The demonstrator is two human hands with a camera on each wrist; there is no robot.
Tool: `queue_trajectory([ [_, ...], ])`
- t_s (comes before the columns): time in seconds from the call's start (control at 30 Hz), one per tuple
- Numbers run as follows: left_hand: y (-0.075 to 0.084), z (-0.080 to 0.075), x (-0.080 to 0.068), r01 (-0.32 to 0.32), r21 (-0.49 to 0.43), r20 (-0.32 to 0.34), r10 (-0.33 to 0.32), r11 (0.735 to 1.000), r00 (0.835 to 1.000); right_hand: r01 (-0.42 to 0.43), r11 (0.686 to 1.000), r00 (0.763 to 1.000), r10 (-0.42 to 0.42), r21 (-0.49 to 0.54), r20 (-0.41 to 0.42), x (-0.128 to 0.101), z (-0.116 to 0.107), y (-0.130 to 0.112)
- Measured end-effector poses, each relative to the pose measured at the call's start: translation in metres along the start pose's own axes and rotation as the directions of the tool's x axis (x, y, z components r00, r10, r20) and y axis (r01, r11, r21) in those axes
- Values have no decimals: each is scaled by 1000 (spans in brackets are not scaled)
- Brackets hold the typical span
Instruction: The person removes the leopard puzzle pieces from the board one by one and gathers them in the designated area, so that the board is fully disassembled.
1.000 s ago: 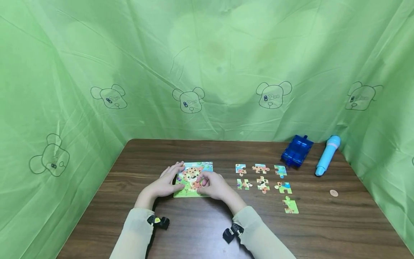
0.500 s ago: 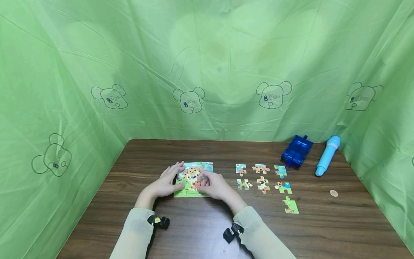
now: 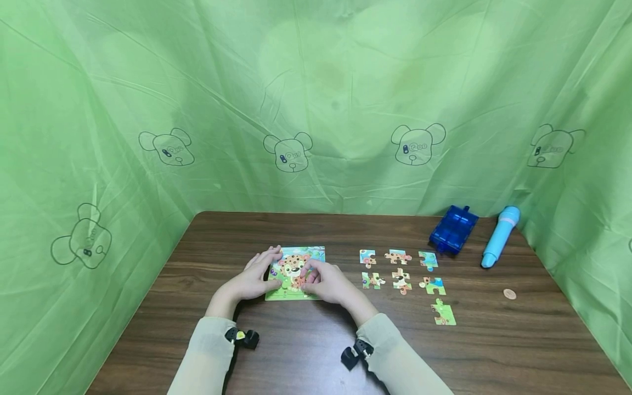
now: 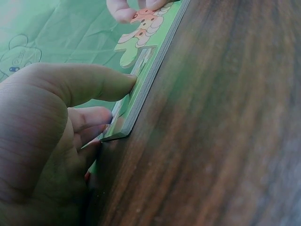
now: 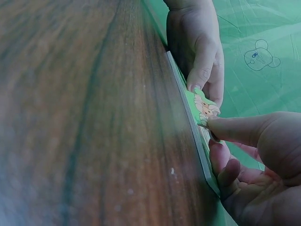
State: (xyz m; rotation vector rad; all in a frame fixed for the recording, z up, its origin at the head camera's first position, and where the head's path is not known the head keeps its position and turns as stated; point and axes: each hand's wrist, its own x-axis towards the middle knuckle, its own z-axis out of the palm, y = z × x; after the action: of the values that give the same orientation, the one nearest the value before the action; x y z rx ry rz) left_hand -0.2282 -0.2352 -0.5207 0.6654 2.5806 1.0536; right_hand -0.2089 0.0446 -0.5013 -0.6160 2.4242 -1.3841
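Puzzle board [image 3: 295,273] lies flat, long axis running away.

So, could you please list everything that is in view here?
Puzzle board: one, green with a leopard picture, table centre.
Piece in grip: one, orange and green, on the board.
Loose pieces: seven, multicoloured, right of the board.
Blue box: one, far right.
Light blue torch: one, beside the box.
Coin: one, brown, right edge.
Table: dark wood.
Green cloth: backdrop.
Left hand: steadies the board.
Right hand: pinches the piece.
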Motion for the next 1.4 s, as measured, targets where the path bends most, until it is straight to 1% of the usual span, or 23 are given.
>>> queue_trajectory([
  [0.37,2,0,3,14,-7,2,-14,1000,1000,11,1000,1000,-11,-12,11,1,-3,-1],
  [0.5,2,0,4,16,-5,8,-16,1000,1000,21,1000,1000,-20,-24,10,-2,-9,-7],
  [0.6,2,0,5,15,-7,10,-15,1000,1000,26,999,1000,-26,-36,6,-5,-17,-13],
  [0.73,4,1,5,12,-6,14,-12,1000,1000,37,998,999,-37,-56,3,-10,-32,-25],
  [0.87,4,1,5,13,-11,13,-13,1000,1000,79,993,997,-78,-87,7,-17,-47,-40],
  [0.97,3,2,3,11,-14,8,-11,1000,1000,130,985,991,-128,-111,31,-25,-59,-52],
  [1.07,-1,3,0,5,-11,1,-5,1000,1000,191,971,981,-183,-143,68,-34,-73,-61],
  [1.17,-3,3,-1,-1,-10,0,1,1000,1000,249,953,967,-233,-172,105,-45,-91,-64],
  [1.27,-2,3,-1,-4,-12,7,4,1000,1000,272,943,959,-248,-193,140,-58,-110,-62],
  [1.33,-2,3,-1,-7,-13,7,7,1000,1000,268,942,958,-239,-203,157,-66,-123,-59],
  [1.4,-2,3,0,-7,-11,5,7,1000,1000,252,947,961,-222,-199,163,-74,-134,-53],
])
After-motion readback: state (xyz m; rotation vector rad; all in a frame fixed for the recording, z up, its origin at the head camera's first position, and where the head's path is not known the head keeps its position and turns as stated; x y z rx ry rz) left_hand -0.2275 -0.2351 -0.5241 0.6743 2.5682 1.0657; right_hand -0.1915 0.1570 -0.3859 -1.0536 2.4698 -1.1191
